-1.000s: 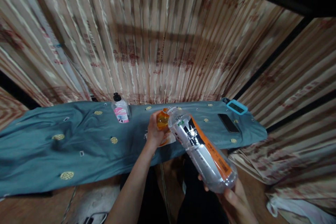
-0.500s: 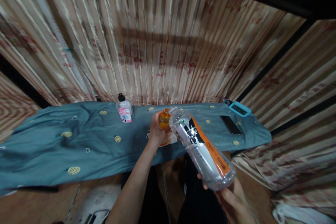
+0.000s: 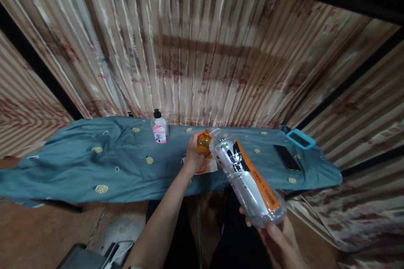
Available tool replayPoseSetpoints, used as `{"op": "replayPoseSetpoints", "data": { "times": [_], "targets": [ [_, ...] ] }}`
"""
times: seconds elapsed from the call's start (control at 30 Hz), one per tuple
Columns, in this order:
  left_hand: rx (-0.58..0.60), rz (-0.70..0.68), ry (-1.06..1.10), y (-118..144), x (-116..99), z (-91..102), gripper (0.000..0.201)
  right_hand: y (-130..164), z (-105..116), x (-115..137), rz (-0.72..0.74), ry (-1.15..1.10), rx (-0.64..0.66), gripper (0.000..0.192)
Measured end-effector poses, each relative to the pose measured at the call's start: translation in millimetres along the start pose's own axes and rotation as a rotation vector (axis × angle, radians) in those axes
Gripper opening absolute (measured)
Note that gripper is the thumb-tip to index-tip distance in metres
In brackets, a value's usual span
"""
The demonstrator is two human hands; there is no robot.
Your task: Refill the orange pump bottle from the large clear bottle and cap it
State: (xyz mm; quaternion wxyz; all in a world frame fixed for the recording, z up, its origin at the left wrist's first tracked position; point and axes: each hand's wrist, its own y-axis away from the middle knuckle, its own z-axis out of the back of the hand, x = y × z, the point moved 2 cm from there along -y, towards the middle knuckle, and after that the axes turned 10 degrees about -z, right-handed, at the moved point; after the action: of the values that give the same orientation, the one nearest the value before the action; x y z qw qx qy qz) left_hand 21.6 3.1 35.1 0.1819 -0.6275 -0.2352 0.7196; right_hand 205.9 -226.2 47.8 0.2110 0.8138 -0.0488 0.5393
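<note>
My left hand (image 3: pixel 193 154) is wrapped round an orange see-through bottle (image 3: pixel 204 142); its lower part is hidden by the hand. In my right hand (image 3: pixel 277 235) is a large clear plastic bottle (image 3: pixel 246 176) with a silver, black and orange label, gripped near its base. That bottle lies tilted, its neck pointing up and left, right beside the top of the orange bottle. Whether the two mouths touch I cannot tell. Below the orange bottle, a white and orange packet (image 3: pixel 208 165) lies on the cloth, partly covered by my left hand.
A pump bottle (image 3: pixel 159 129) with a pink label and black top stands left on the blue-green cloth (image 3: pixel 123 176). At right lie a black phone (image 3: pixel 287 158) and a light-blue framed device (image 3: pixel 300 138). Curtains (image 3: pixel 189 50) hang behind, and dark bars cross both sides.
The view has shifted, so the table things appear slightly further right. Both hands keep their hold, and the bottles stay neck by neck with little change in tilt.
</note>
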Motion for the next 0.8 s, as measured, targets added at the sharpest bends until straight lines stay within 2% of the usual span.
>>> {"op": "replayPoseSetpoints", "data": {
  "times": [0.33,0.6,0.8],
  "targets": [
    [-0.017,-0.007,-0.02,0,-1,-0.4,0.064,-2,1,8,0.031,-0.015,0.032,0.069],
    [-0.032,-0.006,-0.038,2,1,-1.9,0.063,-1,-4,9,0.045,-0.029,-0.013,0.066],
    [-0.022,0.002,-0.023,3,2,-2.2,0.06,5,-11,15,0.095,0.022,0.028,0.055]
  ]
}}
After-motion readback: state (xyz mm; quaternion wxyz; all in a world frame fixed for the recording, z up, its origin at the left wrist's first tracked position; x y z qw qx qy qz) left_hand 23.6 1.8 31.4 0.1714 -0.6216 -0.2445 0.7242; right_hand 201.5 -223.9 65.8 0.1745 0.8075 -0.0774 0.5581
